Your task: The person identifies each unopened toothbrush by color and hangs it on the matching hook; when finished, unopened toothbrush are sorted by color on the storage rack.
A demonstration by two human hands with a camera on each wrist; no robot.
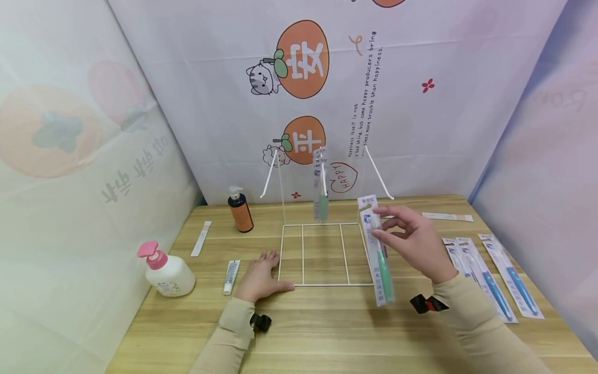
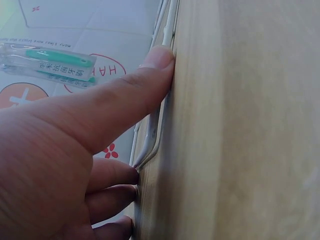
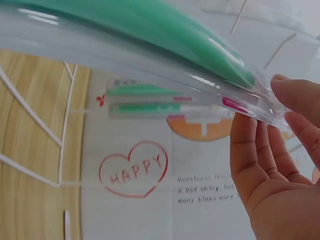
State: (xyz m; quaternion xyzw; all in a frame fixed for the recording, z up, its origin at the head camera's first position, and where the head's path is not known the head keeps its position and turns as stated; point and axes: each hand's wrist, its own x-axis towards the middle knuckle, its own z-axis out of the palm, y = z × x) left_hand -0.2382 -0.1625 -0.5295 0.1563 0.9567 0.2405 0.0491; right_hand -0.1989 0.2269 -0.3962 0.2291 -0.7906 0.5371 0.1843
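My right hand pinches the upper part of a packaged green toothbrush, which hangs above the right edge of a white wire rack; close up the pack fills the top of the right wrist view. Another green toothbrush pack hangs from the rack's middle hook, also seen as a pack against the backdrop. My left hand lies flat on the wooden table, fingers straight, its thumb pressing the rack's base wire.
Blue toothbrush packs lie at the right of the table. A pink-pump bottle, a small tube, a brown pump bottle and a flat strip sit on the left. Fabric walls enclose three sides.
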